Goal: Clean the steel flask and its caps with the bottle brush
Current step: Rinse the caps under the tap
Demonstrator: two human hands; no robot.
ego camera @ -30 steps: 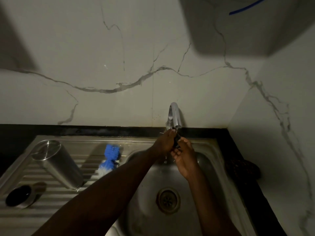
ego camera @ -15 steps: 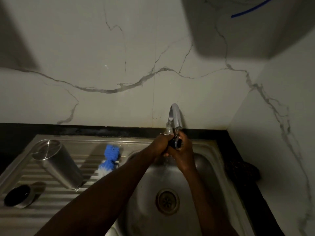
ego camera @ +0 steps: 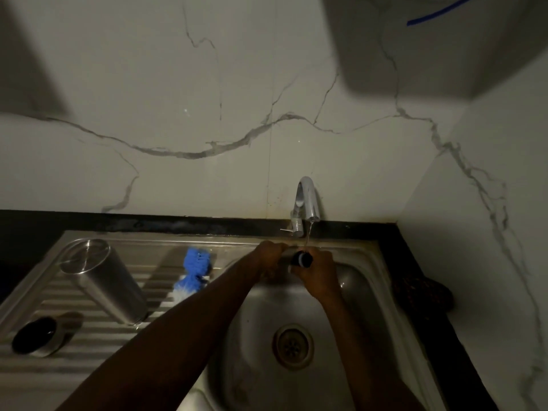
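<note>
**Q:** What has changed at the sink?

**A:** I see my two hands drawn slightly apart compared with a moment ago, when they were bunched tight under the spout. My right hand point(ego camera: 317, 269) now curls round a small black cylindrical flask cap with a pale band point(ego camera: 302, 259), held end-on towards me. A thin stream from the curved chrome tap point(ego camera: 307, 200) falls onto it.

**Q:** And the left hand?

**A:** My left hand point(ego camera: 271, 253) sits just beside the cap, fingers curled. I cannot tell whether it pinches the cap's far end or holds nothing; it is dim and the hand is small in view.

**Q:** Where is everything else?

**A:** The brushed steel flask point(ego camera: 103, 280) stands inverted on the ribbed steel draining board point(ego camera: 89, 351), to the left of the basin, where it stood a second ago. A round steel cap with a dark inside point(ego camera: 37, 339) lies nearer me, at the board's left edge. The blue and white bottle brush point(ego camera: 194, 271) lies between flask and basin, in neither hand.

**Q:** So what does it mean?

**A:** I judge this cap is being rinsed under running water, with no brush at work on it just now.
</note>
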